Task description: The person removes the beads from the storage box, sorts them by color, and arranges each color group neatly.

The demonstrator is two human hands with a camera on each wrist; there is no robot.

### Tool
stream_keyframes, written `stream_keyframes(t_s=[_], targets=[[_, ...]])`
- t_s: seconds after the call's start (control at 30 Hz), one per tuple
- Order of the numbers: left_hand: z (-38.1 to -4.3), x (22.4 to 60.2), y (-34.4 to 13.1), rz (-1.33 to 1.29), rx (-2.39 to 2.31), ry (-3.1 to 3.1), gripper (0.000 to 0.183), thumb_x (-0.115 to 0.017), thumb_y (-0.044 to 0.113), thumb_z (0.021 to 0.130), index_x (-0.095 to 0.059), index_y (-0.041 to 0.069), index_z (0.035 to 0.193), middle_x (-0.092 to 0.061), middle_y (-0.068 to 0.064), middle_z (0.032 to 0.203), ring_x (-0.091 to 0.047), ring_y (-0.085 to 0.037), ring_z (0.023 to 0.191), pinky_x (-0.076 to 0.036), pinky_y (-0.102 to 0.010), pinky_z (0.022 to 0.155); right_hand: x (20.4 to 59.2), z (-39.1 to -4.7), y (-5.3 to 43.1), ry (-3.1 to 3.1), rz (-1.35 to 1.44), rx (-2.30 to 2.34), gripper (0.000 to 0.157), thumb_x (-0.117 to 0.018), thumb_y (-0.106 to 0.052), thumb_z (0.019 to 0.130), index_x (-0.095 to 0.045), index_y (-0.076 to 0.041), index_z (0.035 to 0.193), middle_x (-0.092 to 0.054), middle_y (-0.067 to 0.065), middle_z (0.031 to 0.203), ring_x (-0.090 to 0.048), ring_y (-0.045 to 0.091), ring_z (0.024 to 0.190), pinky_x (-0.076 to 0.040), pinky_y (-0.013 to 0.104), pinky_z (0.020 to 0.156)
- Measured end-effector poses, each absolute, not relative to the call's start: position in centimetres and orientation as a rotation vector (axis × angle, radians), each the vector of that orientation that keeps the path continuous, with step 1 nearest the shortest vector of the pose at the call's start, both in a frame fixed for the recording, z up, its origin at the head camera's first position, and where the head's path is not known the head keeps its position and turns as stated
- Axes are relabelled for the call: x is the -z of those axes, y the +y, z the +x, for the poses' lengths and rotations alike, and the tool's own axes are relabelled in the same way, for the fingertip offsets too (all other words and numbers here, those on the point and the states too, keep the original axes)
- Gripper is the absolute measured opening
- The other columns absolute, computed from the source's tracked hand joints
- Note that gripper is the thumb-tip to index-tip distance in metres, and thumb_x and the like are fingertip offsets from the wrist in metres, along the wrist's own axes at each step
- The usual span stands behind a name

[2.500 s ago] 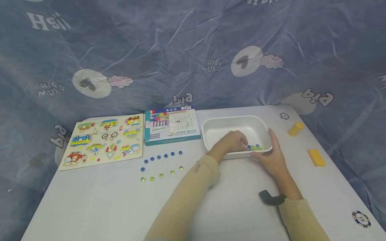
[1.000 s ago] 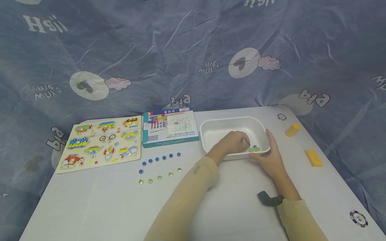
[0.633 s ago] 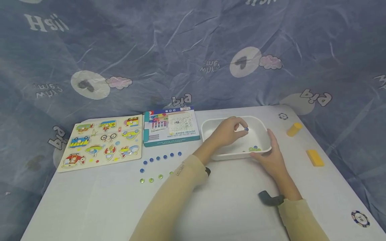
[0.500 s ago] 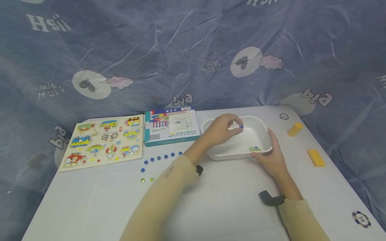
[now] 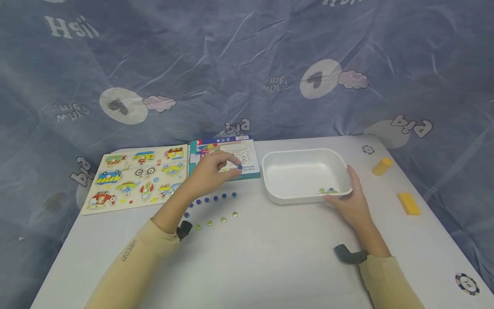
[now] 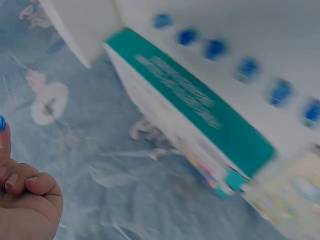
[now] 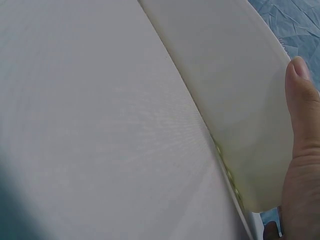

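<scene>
My left hand (image 5: 210, 174) pinches a small blue bead (image 5: 239, 167) between thumb and fingers, in the air in front of the boxed toy set. In the left wrist view that bead (image 6: 2, 123) shows at the left edge, with the other fingers curled. On the table below lies a row of blue beads (image 5: 216, 198), with a row of green beads (image 5: 223, 219) nearer me; my left forearm hides part of both. My right hand (image 5: 353, 206) grips the front right corner of a white plastic tub (image 5: 287, 200). Several green beads (image 5: 322, 190) and a blue one lie in that corner.
A wooden vehicle puzzle board (image 5: 131, 201) lies at the left, beside the boxed toy set (image 5: 251, 159). Towards the right edge are a yellow cylinder (image 5: 382, 166) and a yellow block (image 5: 409, 204). Patterned blue cloth (image 5: 216, 64) hangs behind the white table.
My left hand has come up out of the tub with a blue bead and moved left, over the box and bead rows. The right hand keeps its grip on the tub.
</scene>
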State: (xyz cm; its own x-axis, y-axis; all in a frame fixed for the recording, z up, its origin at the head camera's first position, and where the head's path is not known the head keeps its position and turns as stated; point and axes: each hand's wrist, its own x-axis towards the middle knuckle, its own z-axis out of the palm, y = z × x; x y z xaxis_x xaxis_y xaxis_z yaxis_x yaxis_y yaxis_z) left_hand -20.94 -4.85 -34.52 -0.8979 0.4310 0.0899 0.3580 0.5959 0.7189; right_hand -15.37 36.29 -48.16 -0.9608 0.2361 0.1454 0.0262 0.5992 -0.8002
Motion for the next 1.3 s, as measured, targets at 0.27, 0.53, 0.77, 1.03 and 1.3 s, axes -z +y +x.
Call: stream_keyframes(t_s=[0.27, 0.53, 0.77, 1.03, 1.3], targets=[[-19.4, 38.7, -12.0, 0.425, -1.073, 2.742, 0.021, -0.071, 0.038, 0.083, -0.069, 0.028, 0.102, -0.043, -0.004, 0.073, -0.038, -0.019, 0.063, -0.036, -0.03, 0.057, 48.1, -15.3, 36.2, -2.597, -0.21, -1.274, 0.111, -0.08, -0.038, 0.073, 0.001, -0.042, 0.149, -0.007, -0.004, 0.16, -0.01, 0.032, 0.147, -0.009, 0.056, 0.116], [-19.0, 42.4, -15.0, 0.298, -0.993, 2.664, 0.017, -0.077, 0.03, 0.078, -0.072, 0.023, 0.093, -0.036, -0.001, 0.063, -0.037, -0.018, 0.062, -0.032, -0.026, 0.054, 48.2, -15.3, 36.3, -2.595, -0.224, -1.289, 0.112, -0.08, -0.038, 0.073, 0.002, -0.04, 0.149, -0.006, -0.007, 0.16, -0.01, 0.031, 0.147, -0.009, 0.056, 0.116], [-18.4, 43.6, -15.4, 0.296, -0.883, 2.66, 0.016, -0.078, 0.029, 0.076, -0.072, 0.025, 0.091, -0.048, -0.002, 0.075, -0.042, -0.018, 0.075, -0.034, -0.029, 0.062, 48.3, -15.3, 36.2, -2.597, -0.221, -1.296, 0.112, -0.08, -0.039, 0.073, 0.002, -0.041, 0.149, -0.006, -0.006, 0.16, -0.01, 0.033, 0.147, -0.01, 0.057, 0.115], [-18.5, 43.7, -15.1, 0.285, -0.797, 2.679, 0.015, -0.078, 0.029, 0.076, -0.071, 0.026, 0.089, -0.058, 0.001, 0.086, -0.047, -0.017, 0.084, -0.037, -0.03, 0.069, 48.2, -15.2, 36.2, -2.592, -0.206, -1.309, 0.113, -0.08, -0.037, 0.073, 0.002, -0.04, 0.149, -0.006, -0.006, 0.16, -0.01, 0.033, 0.147, -0.01, 0.058, 0.115], [-18.5, 43.9, -15.1, 0.302, -0.764, 2.692, 0.014, -0.079, 0.028, 0.075, -0.07, 0.028, 0.086, -0.062, 0.005, 0.091, -0.05, -0.016, 0.086, -0.04, -0.031, 0.073, 48.1, -15.3, 36.2, -2.592, -0.206, -1.307, 0.112, -0.08, -0.037, 0.073, 0.002, -0.041, 0.149, -0.006, -0.005, 0.16, -0.01, 0.033, 0.147, -0.009, 0.058, 0.115]])
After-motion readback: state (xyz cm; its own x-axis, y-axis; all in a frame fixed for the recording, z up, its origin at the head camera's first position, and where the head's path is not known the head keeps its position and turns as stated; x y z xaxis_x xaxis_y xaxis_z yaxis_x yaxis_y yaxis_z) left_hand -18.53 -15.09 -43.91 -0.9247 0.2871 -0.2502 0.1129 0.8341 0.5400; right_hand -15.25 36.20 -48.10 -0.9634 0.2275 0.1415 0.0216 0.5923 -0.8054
